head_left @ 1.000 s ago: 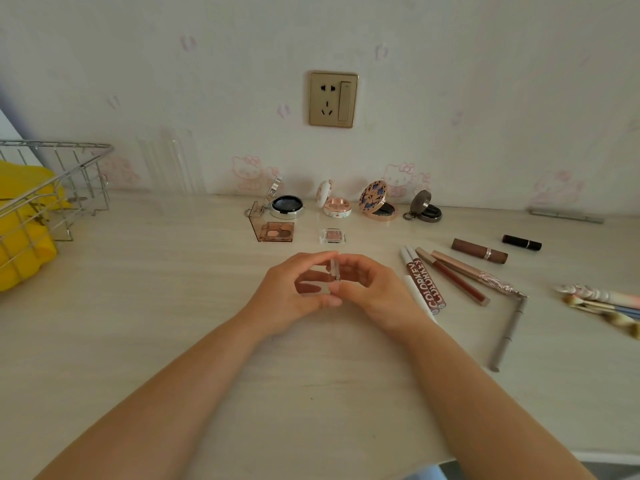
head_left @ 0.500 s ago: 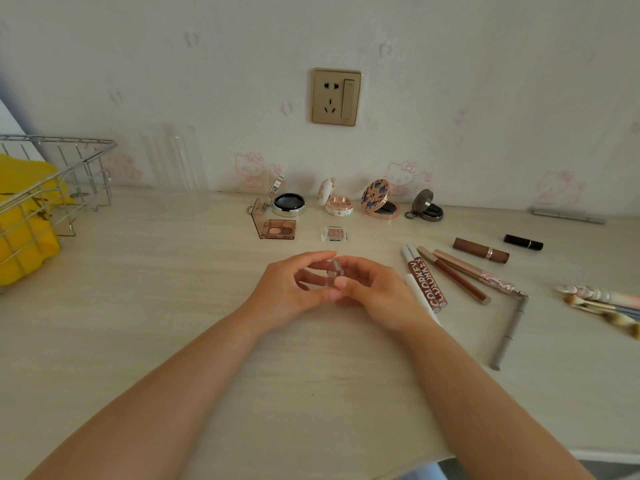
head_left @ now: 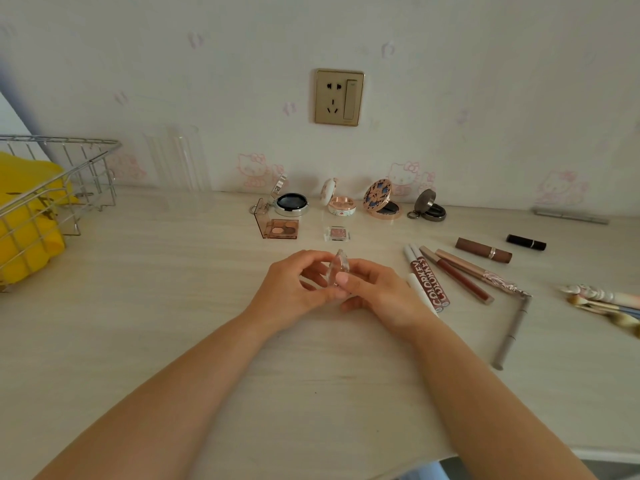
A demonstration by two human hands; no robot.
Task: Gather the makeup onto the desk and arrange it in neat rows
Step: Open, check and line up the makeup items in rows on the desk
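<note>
Since the earlier frame the small clear case (head_left: 338,271) has turned from edge-on to an angled tilt between the two hands, which stay together at mid-counter. Left hand (head_left: 289,289): grip closed on the case, thumb and fingers curled round its left side. Right hand (head_left: 375,289): grip closed on the same case, a fingertip pressed against its lower right edge. The case is held just above the counter (head_left: 138,323); its contents cannot be made out.

Wire basket (head_left: 59,188), far left on the counter, holds a yellow item (head_left: 24,237). Wall socket (head_left: 339,97) is centred above the back edge.

Back row by the wall, lids raised: silver compact (head_left: 291,204), white floral compact (head_left: 341,205), gold patterned compact (head_left: 382,202), dark round compact (head_left: 433,209). In front of them lie an open brown eyeshadow palette (head_left: 280,227) and a small clear-cased eyeshadow (head_left: 337,233).

Right of the hands, lying slantwise side by side: two COLORKEY lip tubes (head_left: 429,282), a red lip pencil (head_left: 457,275) and a rose-gold pen (head_left: 481,277). A grey pencil (head_left: 512,332) lies nearer. A brown lipstick (head_left: 483,250) and black lipstick (head_left: 525,242) lie beyond, apart. Brushes (head_left: 606,299) sit at the right edge.
</note>
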